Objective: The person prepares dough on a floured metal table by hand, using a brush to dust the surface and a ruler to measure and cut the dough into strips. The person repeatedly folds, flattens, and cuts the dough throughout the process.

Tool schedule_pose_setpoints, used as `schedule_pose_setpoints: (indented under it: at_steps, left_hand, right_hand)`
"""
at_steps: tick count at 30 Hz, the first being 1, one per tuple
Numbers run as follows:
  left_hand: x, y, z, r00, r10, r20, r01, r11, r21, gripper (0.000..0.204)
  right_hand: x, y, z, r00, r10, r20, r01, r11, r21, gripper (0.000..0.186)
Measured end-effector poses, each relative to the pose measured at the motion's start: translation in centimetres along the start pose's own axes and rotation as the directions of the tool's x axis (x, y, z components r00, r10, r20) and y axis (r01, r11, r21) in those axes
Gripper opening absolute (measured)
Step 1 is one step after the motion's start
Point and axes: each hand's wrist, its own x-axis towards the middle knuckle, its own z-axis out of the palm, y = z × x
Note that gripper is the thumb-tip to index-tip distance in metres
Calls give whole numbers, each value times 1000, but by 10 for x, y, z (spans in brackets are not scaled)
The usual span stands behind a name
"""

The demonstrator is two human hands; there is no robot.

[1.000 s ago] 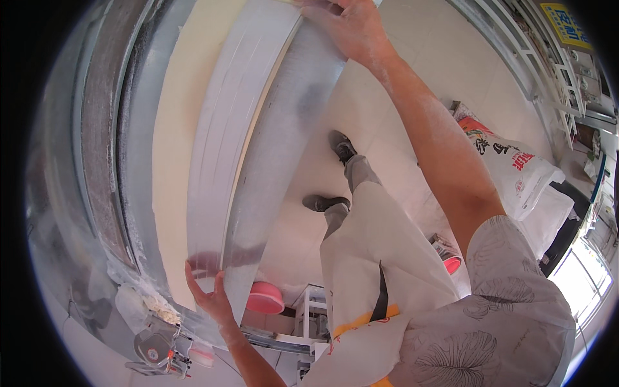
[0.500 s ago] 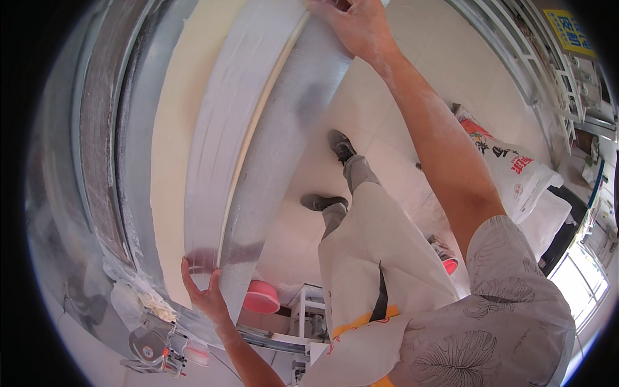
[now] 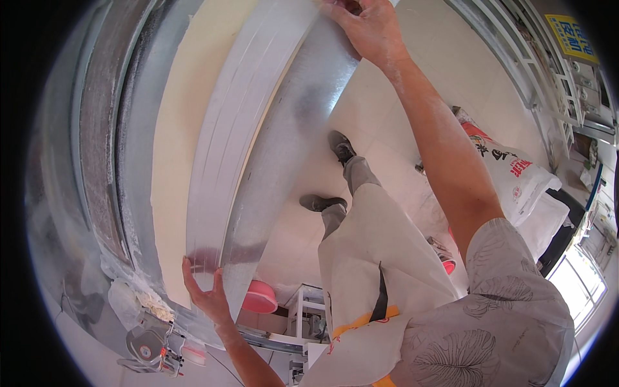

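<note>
A long, flat silver-grey strip, like a straightedge with lengthwise grooves, lies along a smooth cream sheet that looks like rolled-out dough. The sheet rests on a steel worktop, and only a thin cream edge shows on the strip's right side. My left hand grips the strip's near end, thumb and finger on opposite edges. At the far end, my right hand is closed on the strip with curled fingers, partly cut off by the picture's top edge.
A dark, floury bar runs along the worktop's left side. A pink basin sits below the near end, beside a white frame. A machine stands at lower left. Printed white sacks and white racks are at right.
The strip's far end has shifted slightly right with my right hand, narrowing the cream edge beside it. My left hand stays at almost the same place on the near end.
</note>
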Motion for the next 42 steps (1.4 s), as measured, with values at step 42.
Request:
schedule_pose_setpoints:
  at_steps: [42]
  left_hand:
    - [-72, -117, 32, 949, -64, -309, 114, 982, 150, 86]
  right_hand:
    - [7, 40, 15, 981, 192, 16, -191, 981, -42, 47]
